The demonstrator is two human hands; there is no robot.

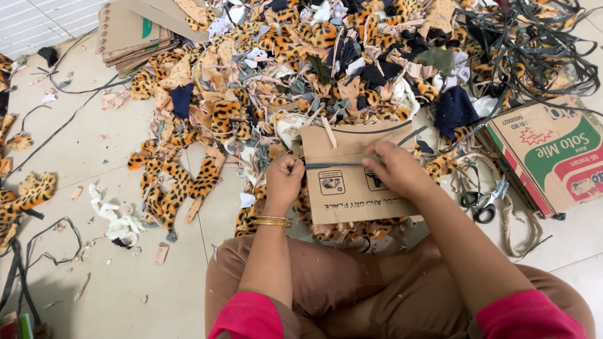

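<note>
A flat brown cardboard piece lies in front of my knees on the scrap pile. A dark strap runs across its middle. My left hand is closed on the strap's left end at the cardboard's left edge. My right hand pinches the same strap further right, fingers pressed on the cardboard. A second dark strap curves along the cardboard's upper edge.
A big heap of leopard-print, beige and dark fabric scraps fills the floor ahead. Black-handled scissors lie to the right beside a printed carton. Stacked cardboard sheets sit far left. Tangled dark straps lie top right.
</note>
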